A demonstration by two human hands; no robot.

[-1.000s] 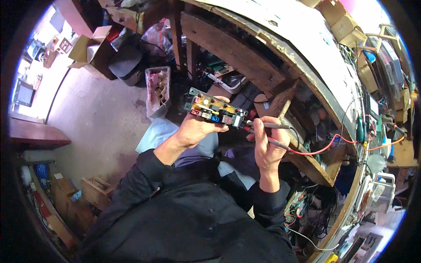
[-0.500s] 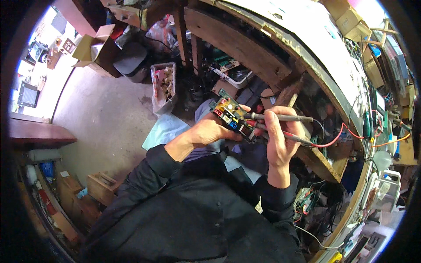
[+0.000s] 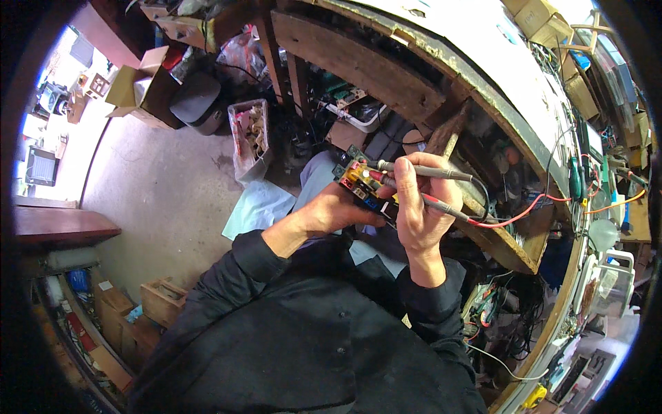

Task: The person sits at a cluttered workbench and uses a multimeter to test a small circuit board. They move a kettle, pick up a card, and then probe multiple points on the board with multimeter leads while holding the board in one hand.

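Observation:
My left hand (image 3: 329, 212) grips a small circuit board (image 3: 356, 181) from its near edge, tilted above my lap. Colourful connectors, red, white, blue and black, line the board's near side. My right hand (image 3: 425, 214) holds two multimeter probes together like chopsticks. The black probe (image 3: 429, 171) lies above the red probe (image 3: 438, 204), and both point left onto the board. Their tips reach the board's upper middle; whether they touch it I cannot tell. A red lead (image 3: 514, 219) runs right from the red probe toward the bench.
A wooden bench (image 3: 476, 90) curves along the far and right sides, cluttered with cables and a clear plastic container (image 3: 612, 281). Slanted timber (image 3: 507, 241) stands just right of my right hand. On the floor are a bin of scraps (image 3: 251, 138), a cardboard box (image 3: 148, 90) and a dark rounded case (image 3: 198, 102).
My right hand and both probes have shifted left and slightly up, the tips moving farther along the board. The view has shifted a little. My left hand keeps its hold.

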